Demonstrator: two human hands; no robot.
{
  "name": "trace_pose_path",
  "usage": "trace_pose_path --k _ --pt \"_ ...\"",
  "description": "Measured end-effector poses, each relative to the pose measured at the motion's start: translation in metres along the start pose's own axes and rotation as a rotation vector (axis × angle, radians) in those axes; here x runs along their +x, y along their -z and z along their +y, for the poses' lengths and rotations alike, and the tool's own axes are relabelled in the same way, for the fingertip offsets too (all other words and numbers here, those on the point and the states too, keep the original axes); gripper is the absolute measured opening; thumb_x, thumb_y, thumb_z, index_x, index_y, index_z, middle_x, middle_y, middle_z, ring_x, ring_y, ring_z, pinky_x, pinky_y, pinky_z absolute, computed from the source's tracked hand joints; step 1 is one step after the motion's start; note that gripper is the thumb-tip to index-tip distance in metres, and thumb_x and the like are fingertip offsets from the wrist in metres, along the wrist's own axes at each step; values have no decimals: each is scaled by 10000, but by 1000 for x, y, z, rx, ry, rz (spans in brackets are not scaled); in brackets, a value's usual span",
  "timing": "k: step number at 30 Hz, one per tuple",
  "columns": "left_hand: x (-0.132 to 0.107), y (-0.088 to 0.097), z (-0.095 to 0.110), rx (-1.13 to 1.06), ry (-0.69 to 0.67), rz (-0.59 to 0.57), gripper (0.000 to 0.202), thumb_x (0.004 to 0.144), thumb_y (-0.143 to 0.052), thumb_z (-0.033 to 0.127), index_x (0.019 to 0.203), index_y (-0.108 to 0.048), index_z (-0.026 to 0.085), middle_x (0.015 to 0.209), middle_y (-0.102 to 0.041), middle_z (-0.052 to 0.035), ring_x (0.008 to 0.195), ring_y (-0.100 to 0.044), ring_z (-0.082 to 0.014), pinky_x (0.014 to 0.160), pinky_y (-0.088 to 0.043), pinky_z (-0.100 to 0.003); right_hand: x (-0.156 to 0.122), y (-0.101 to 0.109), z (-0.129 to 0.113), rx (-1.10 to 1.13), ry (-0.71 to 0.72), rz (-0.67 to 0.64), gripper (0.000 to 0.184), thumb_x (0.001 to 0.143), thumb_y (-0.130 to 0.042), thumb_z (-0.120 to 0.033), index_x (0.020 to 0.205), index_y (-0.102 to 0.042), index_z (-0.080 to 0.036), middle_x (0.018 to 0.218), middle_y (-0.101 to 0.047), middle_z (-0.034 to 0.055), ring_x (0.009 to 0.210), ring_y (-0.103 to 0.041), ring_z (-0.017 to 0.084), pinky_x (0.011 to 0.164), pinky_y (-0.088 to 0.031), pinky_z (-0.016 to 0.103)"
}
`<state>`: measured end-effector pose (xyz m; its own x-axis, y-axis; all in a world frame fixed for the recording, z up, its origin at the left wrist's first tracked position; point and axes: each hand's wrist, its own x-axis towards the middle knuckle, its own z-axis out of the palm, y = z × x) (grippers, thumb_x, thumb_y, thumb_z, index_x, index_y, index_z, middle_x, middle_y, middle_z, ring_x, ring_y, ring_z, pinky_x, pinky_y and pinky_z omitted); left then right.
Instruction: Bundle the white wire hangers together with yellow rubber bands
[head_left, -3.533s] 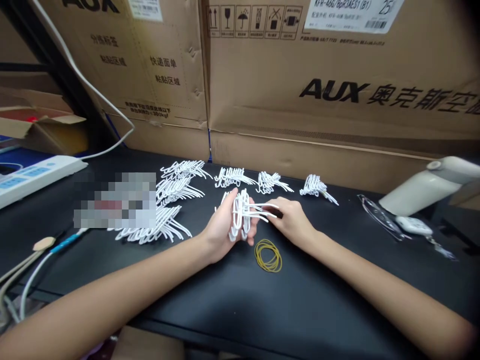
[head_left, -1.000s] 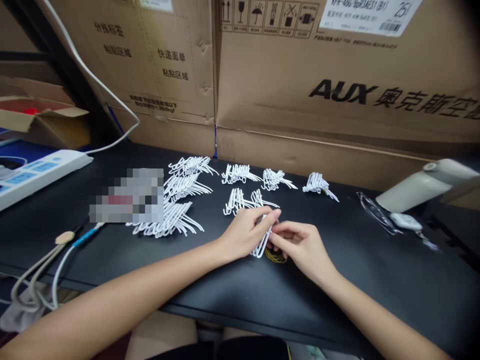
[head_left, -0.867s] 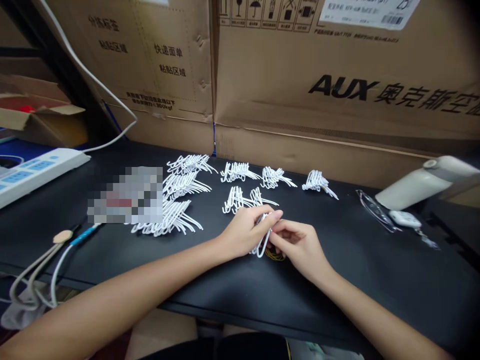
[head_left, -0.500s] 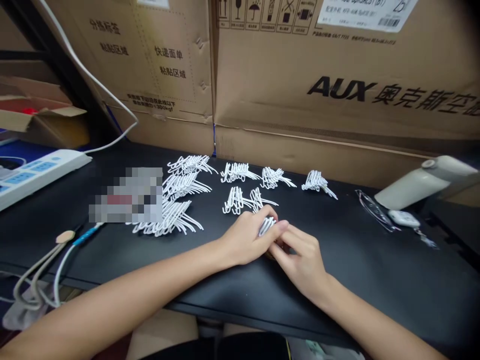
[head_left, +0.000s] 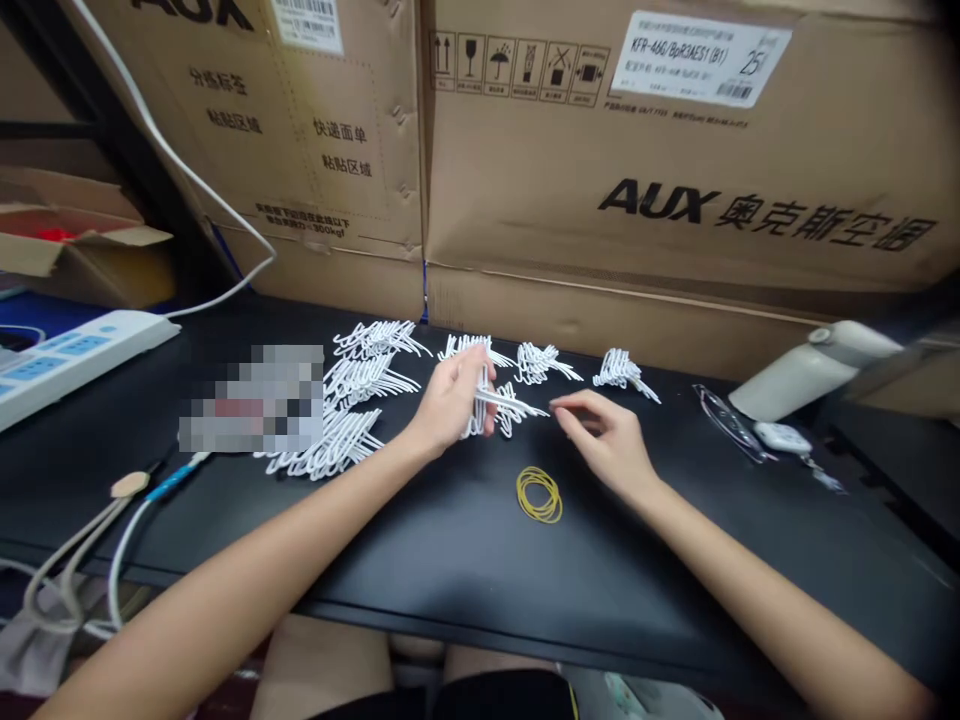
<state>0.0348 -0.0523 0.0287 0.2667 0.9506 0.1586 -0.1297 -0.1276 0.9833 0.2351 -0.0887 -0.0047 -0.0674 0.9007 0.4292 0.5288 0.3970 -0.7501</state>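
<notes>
My left hand (head_left: pixel 454 395) is closed around a bundle of white wire hooks (head_left: pixel 480 402), whose straight ends point right. My right hand (head_left: pixel 606 440) is just right of those ends, thumb and forefinger pinched together; what they hold, if anything, is too small to make out. Below and between the hands lies a loose coil of yellow rubber bands (head_left: pixel 538 495) on the black table (head_left: pixel 465 560). Another small cluster of white hooks (head_left: pixel 510 408) lies beside the held bundle, partly covered by it.
Larger piles of white hooks (head_left: pixel 330 445) lie to the left, beside a blurred-out patch. Smaller bundles (head_left: pixel 619 368) line the back. Glasses (head_left: pixel 731 425), a key fob (head_left: pixel 781 438) and a bottle (head_left: pixel 814 372) are at right, a power strip (head_left: pixel 82 355) at left. Cartons (head_left: pixel 517 220) stand behind.
My hands have parted. The left moved up and left with a bundle of hooks, the right drew back slightly, and the rubber bands came into view. The camera view tilted up a little.
</notes>
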Motion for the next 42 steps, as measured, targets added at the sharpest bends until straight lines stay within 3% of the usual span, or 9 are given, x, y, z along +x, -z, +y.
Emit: trace_pose_path --k 6,11,13,16,20,27,32,37,42 --pt "3 1 1 -120 64 41 349 882 -410 505 740 -445 188 429 -502 37 304 -494 -124 327 -382 -222 36 -9 36 -197 30 -215 225 791 -611 -346 824 -715 -149 798 -636 50 593 -499 107 617 -437 271" --pt "1 -2 -4 -94 72 50 375 877 -406 533 733 -435 188 420 -507 39 295 -491 -124 313 -370 -215 35 3 31 116 -314 -363 308 728 -663 -420 765 -687 -115 615 -601 7 501 -460 79 463 -365 215" --pt "0 -3 -4 -90 69 39 375 879 -406 531 734 -434 187 418 -505 42 295 -494 -124 314 -371 -211 29 8 31 252 -426 -255 344 700 -684 -451 763 -672 -113 631 -611 15 488 -462 74 417 -355 200" --pt "-2 -5 -5 -61 56 6 366 891 -394 514 735 -438 185 420 -502 45 300 -498 -122 317 -378 -207 21 15 31 371 -467 63 356 641 -742 -444 752 -662 -115 694 -638 45 530 -511 92 416 -413 208" --pt "-9 -9 -9 3 30 -39 366 896 -397 503 736 -456 179 446 -508 47 314 -502 -106 326 -380 -192 14 24 19 367 -298 401 258 651 -766 -369 689 -658 -138 644 -625 29 503 -517 94 443 -441 232" --pt "-17 -19 -13 -17 96 -27 366 879 -412 516 741 -454 180 458 -505 52 322 -512 -103 330 -382 -181 -10 18 -19 432 -86 226 170 756 -697 -290 644 -638 -176 643 -593 19 497 -521 109 441 -422 264" --pt "-16 -19 -14 -46 136 6 374 886 -393 519 737 -451 181 447 -492 54 318 -515 -110 321 -384 -186 -16 16 -27 386 30 310 136 763 -688 -221 638 -645 -190 599 -578 7 512 -522 115 434 -408 253" --pt "-21 -25 -16 -38 145 -27 346 887 -404 507 748 -442 191 514 -544 38 344 -543 -123 305 -378 -195 -23 6 -37 343 -22 179 136 781 -670 -222 652 -652 -183 632 -595 23 531 -522 123 444 -417 260" --pt "-27 -31 -17 -50 199 -36 354 873 -414 533 750 -436 201 582 -588 20 413 -588 -136 329 -406 -203 -30 -8 -47 296 -7 288 132 783 -665 -217 656 -649 -187 630 -596 17 568 -545 134 499 -442 265"
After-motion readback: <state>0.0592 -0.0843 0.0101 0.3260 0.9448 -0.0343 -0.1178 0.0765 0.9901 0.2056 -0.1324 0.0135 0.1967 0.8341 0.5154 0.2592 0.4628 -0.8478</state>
